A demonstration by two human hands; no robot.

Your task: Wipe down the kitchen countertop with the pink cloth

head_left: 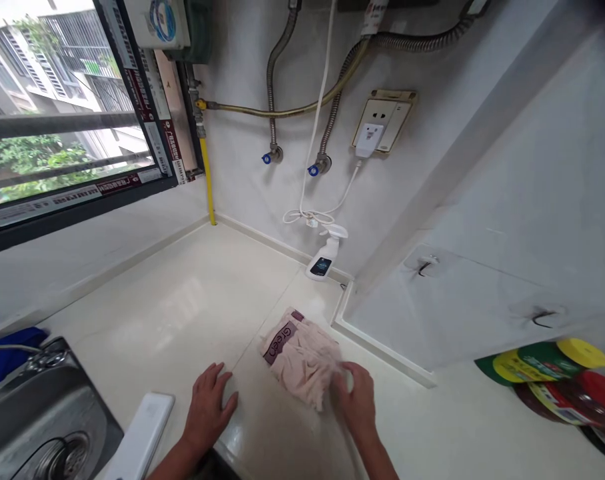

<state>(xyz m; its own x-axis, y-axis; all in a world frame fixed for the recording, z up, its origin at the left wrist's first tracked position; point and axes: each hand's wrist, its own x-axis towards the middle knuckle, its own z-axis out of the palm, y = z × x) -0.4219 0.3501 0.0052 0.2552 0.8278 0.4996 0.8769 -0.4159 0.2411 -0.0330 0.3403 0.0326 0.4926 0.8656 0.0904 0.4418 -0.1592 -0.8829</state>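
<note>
A crumpled pink cloth (307, 360) lies on the white countertop, with a dark patch lettered "Green" on its left part. My right hand (358, 400) is at the cloth's right edge, thumb and fingers closed on it; the fingertips are slightly blurred. To the left of the cloth, my left hand (207, 407) rests on the countertop (157, 300), fingers stretched out and nothing in it. Behind the cloth, a white spray bottle (325, 253) stands near the wall corner.
At lower left are a steel sink (52, 413), a blue item (12, 357) and a long white object (142, 433). A green-and-yellow container (542, 360) and a red-lidded jar (572, 399) stand at right. Pipes, valves and a plugged wall socket (385, 120) line the back wall.
</note>
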